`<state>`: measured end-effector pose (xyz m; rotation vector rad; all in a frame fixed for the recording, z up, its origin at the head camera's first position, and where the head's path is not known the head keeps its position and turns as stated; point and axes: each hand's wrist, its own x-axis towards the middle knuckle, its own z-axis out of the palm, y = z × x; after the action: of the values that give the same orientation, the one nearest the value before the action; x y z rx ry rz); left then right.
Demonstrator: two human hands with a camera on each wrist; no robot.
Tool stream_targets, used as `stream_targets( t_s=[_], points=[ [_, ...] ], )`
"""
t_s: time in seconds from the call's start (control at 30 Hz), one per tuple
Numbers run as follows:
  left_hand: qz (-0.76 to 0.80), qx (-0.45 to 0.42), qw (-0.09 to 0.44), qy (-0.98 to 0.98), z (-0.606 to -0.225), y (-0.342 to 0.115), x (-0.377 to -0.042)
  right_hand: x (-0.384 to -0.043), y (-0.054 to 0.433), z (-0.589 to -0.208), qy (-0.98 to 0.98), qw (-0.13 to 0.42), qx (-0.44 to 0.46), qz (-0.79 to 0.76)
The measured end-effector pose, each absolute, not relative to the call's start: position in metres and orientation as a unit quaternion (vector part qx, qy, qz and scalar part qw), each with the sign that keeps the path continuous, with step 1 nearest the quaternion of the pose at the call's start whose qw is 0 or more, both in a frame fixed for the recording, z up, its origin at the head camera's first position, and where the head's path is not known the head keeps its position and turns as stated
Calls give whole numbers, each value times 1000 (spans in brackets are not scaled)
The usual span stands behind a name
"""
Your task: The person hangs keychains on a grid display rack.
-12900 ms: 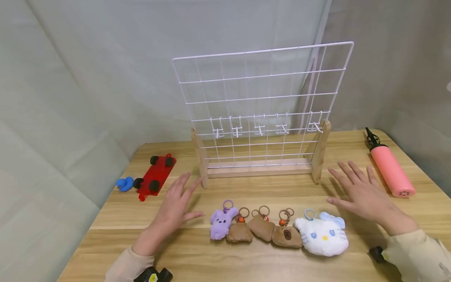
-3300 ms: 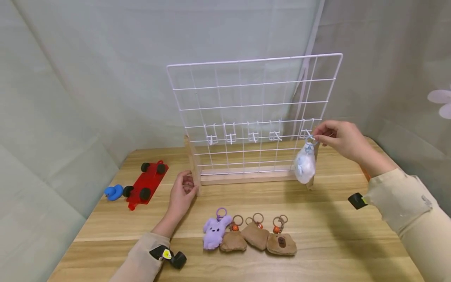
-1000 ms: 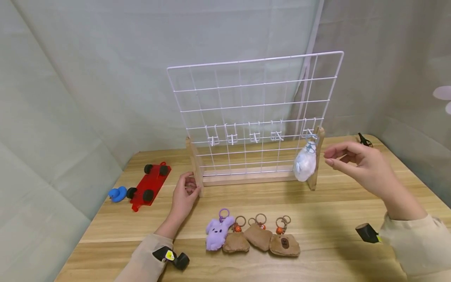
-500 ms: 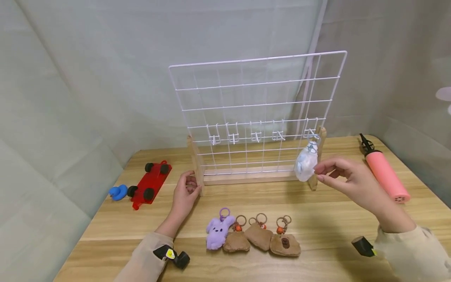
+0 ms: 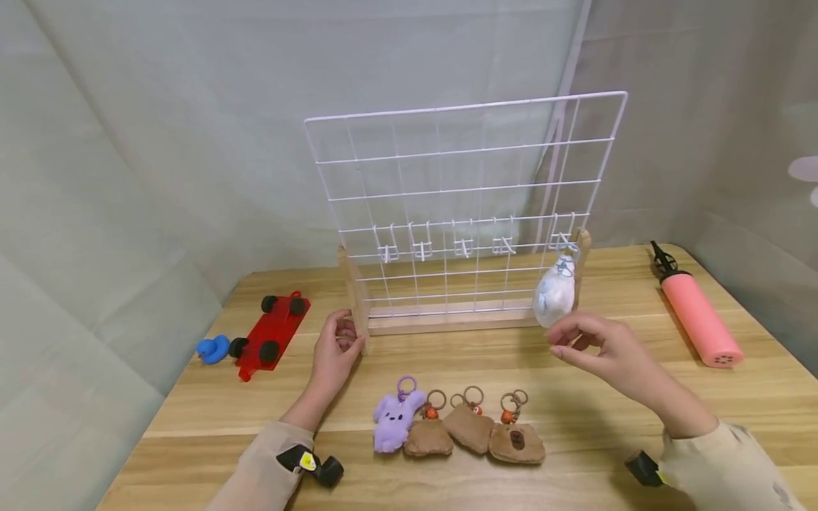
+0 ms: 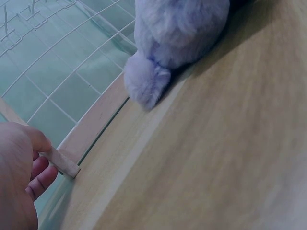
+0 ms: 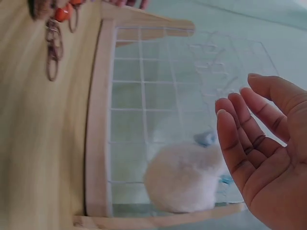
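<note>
My left hand (image 5: 332, 356) holds the foot of the left wooden upright (image 5: 354, 294) of a white wire grid rack. The left wrist view shows thumb and fingers around that upright (image 6: 63, 162). A white plush keychain (image 5: 554, 294) with a light blue ring hangs sideways from the rightmost hook (image 5: 559, 241). Just below and right of it is my right hand (image 5: 597, 348), fingers loosely bent, nothing in them. On the table in front lie a purple plush keychain (image 5: 393, 422) and three brown ones, the rightmost brown plush keychain (image 5: 516, 443) showing a dark snout.
Several bare hooks, such as the leftmost hook (image 5: 386, 252), line the grid left of the white plush. A red toy car chassis (image 5: 275, 333) and a blue rubber duck (image 5: 213, 348) lie at the left. A pink hand pump (image 5: 699, 319) lies at the right.
The white plush keychain went from the table to the rightmost hook; my right hand let it go and moved down and left towards the table. My left hand took hold of the rack's upright.
</note>
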<state>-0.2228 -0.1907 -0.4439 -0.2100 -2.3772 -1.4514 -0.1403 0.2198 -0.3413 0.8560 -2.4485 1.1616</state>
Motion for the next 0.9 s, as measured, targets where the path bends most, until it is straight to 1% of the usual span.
stream_targets(
  t_s=[0.1,0.33,0.63,0.9],
  points=[
    [-511,-63,157,-843,-444,-190,-224,-142,218,-348,-853,128,305,403],
    [-518,-60,158,-839,-443,-189,-223,-147,217,-358,-863,96,300,396],
    [-506,-54,144,-848,-444,-194,-221,-149,204,-371,-861,8,323,393],
    [-510,-66,154,-844,-442,-192,-222,-151,198,-384,-864,-22,326,383]
  ],
)
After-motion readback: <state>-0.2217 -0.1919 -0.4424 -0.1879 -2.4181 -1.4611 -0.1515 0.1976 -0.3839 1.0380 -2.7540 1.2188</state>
